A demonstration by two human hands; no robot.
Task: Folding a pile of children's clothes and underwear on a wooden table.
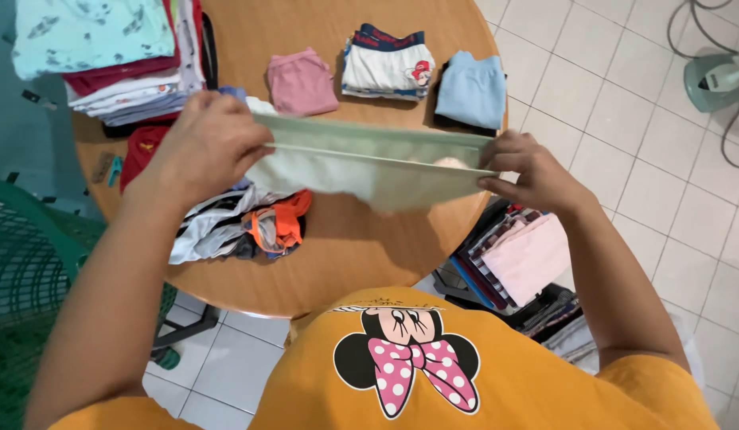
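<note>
Head view, looking down over a round wooden table (pixel 361 255).

Left hand (pixel 206 143): clenched on one end of a pale green garment (pixel 369 163), fingers curled over its top edge, knuckles up. Right hand (pixel 528 171): pinching the opposite end, thumb and fingertips closed on the fabric. The garment runs taut between the two hands, held above the tabletop as a flat horizontal band; its lower fold sags slightly below the line of the hands, toward the person's body.

Beyond the hands, on the far side of the table: a folded pink piece (pixel 302 82) just past the left hand, a folded white piece with dark blue band (pixel 385 64) past the middle of the garment, a folded light blue piece (pixel 473 89) just past the right hand.

Outward of the left hand and beyond it: a tall stack of folded clothes (pixel 115 60), light blue patterned item on top. Directly below the left hand, nearer the body: a loose heap of unfolded clothes (pixel 242 227), white, grey and orange, partly under the green garment. A red item (pixel 142 147) lies just outside the left wrist.

Below the right forearm, off the table: a pile of folded clothes (pixel 520 259), pale pink on top.

Orange shirt (pixel 465 374) with a cartoon print at bottom of view. White tiled floor (pixel 664 159) outward of the right hand.
</note>
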